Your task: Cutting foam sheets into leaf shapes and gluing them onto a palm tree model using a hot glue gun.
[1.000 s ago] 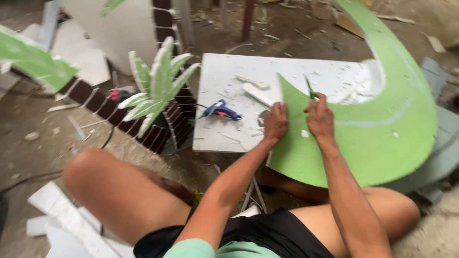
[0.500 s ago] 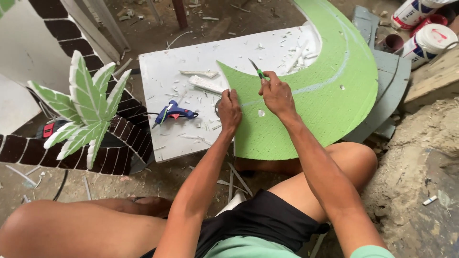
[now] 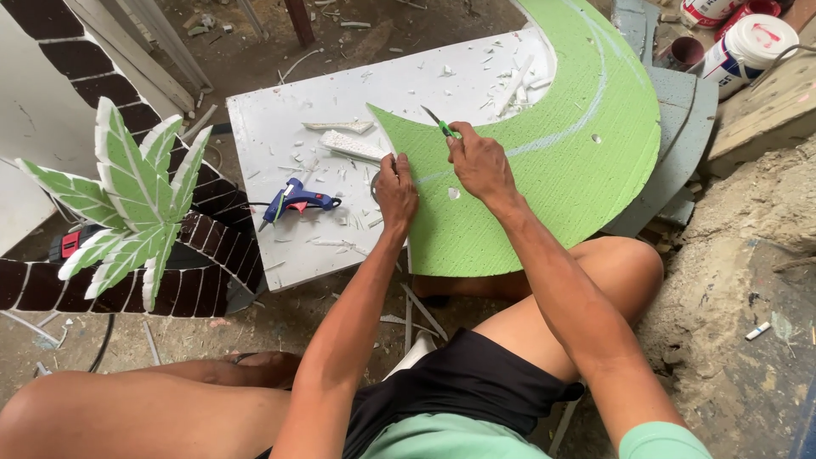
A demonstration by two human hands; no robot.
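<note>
the green-handled knife (image 3: 440,126) is gripped in the right hand (image 3: 481,161) — the green foam sheet (image 3: 544,161) is best pinned flat under the left hand (image 3: 396,189), kept beside the cut.

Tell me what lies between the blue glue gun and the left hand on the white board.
In the head view, only small white foam scraps lie on the white board between the glue gun and the left hand; nothing larger.

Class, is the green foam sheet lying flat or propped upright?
Flat: the green foam sheet lies on the white board, pressed by the left hand.
</note>
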